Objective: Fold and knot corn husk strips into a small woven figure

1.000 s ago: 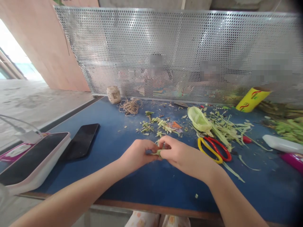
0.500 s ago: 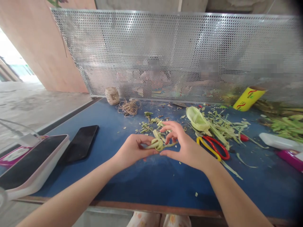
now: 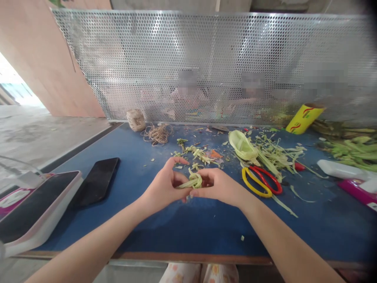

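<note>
Low over the front middle of the blue table, a pale green leaf strip [image 3: 193, 181], looped and folded over itself, sits between my two hands. My left hand [image 3: 168, 182] pinches its left end between thumb and fingers. From the right, my right hand [image 3: 219, 184] closes on the loop, thumb near the left thumb; its fingertips are partly hidden. Just beyond the hands lie small folded leaf pieces [image 3: 200, 154] and an orange-brown scrap [image 3: 216, 154]. Scissors [image 3: 266, 181] with one yellow and one red handle lie right of my right hand, blades hidden under leaves.
A cupped green leaf [image 3: 243, 146] and shredded strips [image 3: 275, 155] lie at right, near a yellow tube [image 3: 305, 118]. String [image 3: 157, 134] and a whitish roll [image 3: 136, 120] sit at back left. A phone [image 3: 98, 181] lies left. Perforated metal screen [image 3: 176, 51] closes the back; people sit beyond.
My right hand has come down and in, its raised fingers now curled onto the leaf strip. The strip's loop looks tighter, and its right-hand tail no longer shows. The view has shifted slightly.
</note>
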A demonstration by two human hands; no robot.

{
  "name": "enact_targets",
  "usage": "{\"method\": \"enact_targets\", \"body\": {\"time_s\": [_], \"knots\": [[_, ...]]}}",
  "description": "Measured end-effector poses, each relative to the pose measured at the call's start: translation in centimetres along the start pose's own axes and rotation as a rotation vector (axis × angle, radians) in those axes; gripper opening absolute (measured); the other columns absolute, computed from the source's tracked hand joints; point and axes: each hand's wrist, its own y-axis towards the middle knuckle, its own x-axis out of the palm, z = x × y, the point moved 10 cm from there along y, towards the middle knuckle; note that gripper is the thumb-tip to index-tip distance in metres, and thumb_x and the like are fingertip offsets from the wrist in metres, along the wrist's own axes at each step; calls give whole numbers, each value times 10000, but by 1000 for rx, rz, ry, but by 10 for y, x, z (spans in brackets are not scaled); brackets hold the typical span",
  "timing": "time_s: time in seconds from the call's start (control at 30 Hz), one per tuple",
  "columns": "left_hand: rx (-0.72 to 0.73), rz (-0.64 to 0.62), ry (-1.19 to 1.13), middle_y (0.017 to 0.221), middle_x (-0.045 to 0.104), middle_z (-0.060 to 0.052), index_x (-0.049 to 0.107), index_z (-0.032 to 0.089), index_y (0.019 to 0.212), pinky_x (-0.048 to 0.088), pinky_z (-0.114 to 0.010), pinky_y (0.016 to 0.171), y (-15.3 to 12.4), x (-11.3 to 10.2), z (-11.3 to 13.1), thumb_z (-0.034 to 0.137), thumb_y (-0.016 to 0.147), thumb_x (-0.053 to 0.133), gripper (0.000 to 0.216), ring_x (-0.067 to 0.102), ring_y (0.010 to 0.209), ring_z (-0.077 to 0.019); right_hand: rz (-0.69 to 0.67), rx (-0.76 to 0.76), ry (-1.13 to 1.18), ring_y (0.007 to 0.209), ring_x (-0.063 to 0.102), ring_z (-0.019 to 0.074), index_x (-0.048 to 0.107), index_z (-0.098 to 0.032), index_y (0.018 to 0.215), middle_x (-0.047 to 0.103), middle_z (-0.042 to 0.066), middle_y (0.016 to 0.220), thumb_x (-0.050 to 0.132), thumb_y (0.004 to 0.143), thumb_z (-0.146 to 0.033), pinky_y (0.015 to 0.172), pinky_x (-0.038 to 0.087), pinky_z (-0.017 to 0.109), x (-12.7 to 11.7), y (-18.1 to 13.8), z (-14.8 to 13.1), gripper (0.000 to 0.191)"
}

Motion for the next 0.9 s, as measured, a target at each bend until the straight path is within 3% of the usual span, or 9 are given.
{"method": "enact_targets", "body": {"time_s": [0.17,0.33,0.53,0.63,0.73,0.9], "knots": [[-17,-26,23,527,588,96,316,219,991,448,-199,447,0,1,-2,114,631,671,516,563,434,-98,125,-27,-49,548,399,78,559,-167,722,468,-40,619,656,668,-336,492,321,194,-11,-2,-4,202],[-41,-54,-55,519,590,97,322,211,991,463,-202,481,2,1,-4,123,639,678,509,574,434,-92,354,-85,-15,611,492,106,561,-181,797,534,-14,697,611,709,-313,569,403,222,-43,-9,-12,166],[-63,-104,-94,537,579,104,323,212,1006,436,-181,468,0,4,-4,105,643,673,516,587,434,-91,502,-118,78,615,531,109,543,-186,758,557,-7,706,646,674,-288,567,434,219,-65,-17,-15,167],[-49,-151,-113,560,570,99,342,210,1022,465,-221,523,-2,9,0,119,648,673,508,609,481,-110,472,-120,55,617,533,106,538,-191,781,554,-13,704,638,685,-293,569,436,217,-62,-16,-18,172],[-44,-212,-87,632,629,21,399,178,1022,453,-217,524,-4,13,2,188,680,666,434,611,570,-127,372,-139,11,668,542,115,529,-200,843,558,-9,758,613,716,-329,621,443,229,-49,-13,-22,199],[53,-264,-216,803,674,-127,493,122,987,423,-222,440,-4,9,11,493,696,585,480,597,637,-180,247,-157,-134,730,556,133,547,-221,905,597,-11,821,594,738,-269,664,438,243,-28,-11,-27,180]]}}
